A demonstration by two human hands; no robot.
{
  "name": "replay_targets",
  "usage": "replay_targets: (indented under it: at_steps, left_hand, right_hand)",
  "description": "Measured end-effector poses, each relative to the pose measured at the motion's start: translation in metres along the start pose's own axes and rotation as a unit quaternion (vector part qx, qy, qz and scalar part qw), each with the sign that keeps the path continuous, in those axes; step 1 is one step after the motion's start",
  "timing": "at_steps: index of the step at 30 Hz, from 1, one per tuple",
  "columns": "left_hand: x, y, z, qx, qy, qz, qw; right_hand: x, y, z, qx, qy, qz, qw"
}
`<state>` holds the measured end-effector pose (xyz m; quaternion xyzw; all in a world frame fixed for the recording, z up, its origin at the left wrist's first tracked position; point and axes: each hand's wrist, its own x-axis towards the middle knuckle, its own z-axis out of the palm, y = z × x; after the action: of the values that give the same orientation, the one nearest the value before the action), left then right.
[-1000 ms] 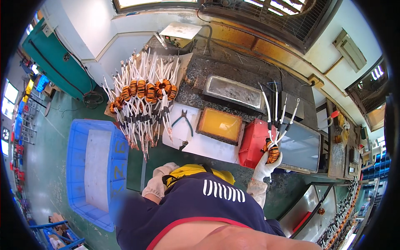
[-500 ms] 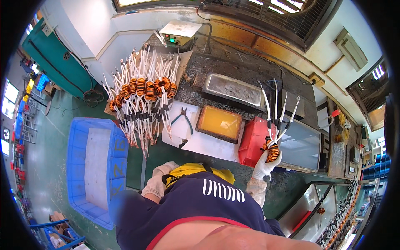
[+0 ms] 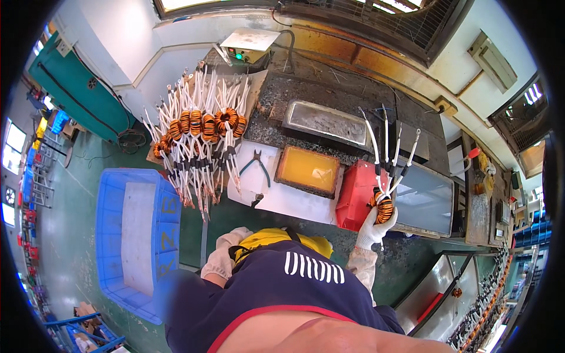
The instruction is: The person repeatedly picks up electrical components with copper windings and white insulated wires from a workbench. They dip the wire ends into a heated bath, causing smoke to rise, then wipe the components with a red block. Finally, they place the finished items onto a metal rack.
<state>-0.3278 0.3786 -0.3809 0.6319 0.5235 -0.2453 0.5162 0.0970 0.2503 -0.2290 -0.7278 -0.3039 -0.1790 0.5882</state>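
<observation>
My right hand, in a white glove, is closed around a toroidal coil wound with copper-coloured wire. Its long white-sleeved leads point up and away, with black sleeves near the coil. The coil is beside a red bin and the near edge of a grey flat-topped tray. Close to my waist, my gloved left hand rests by a yellow cloth; its fingers are mostly hidden.
Many similar coils lie bunched on a board at the left of the bench. Pliers, a yellow-filled tray and a metal trough lie between. A blue crate stands at left. A lit control box sits behind.
The view has shifted slightly. The coil stays in my right hand, its leads in nearly the same place. My left hand shows no clear movement.
</observation>
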Motion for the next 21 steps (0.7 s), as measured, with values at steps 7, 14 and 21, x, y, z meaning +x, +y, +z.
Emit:
replay_targets:
  at_steps: [7, 14, 21]
  left_hand:
    - [0.007, -0.008, 0.007, -0.001, 0.004, -0.004, 1.000]
    - [0.006, -0.008, 0.010, -0.003, 0.011, -0.001, 1.000]
    - [0.003, -0.007, 0.007, 0.019, 0.011, 0.002, 1.000]
  right_hand:
    - [0.001, -0.006, 0.001, 0.012, 0.001, 0.006, 1.000]
    - [-0.001, 0.008, 0.001, -0.009, 0.012, -0.015, 1.000]
    - [-0.002, 0.001, -0.003, -0.035, 0.000, -0.008, 0.999]
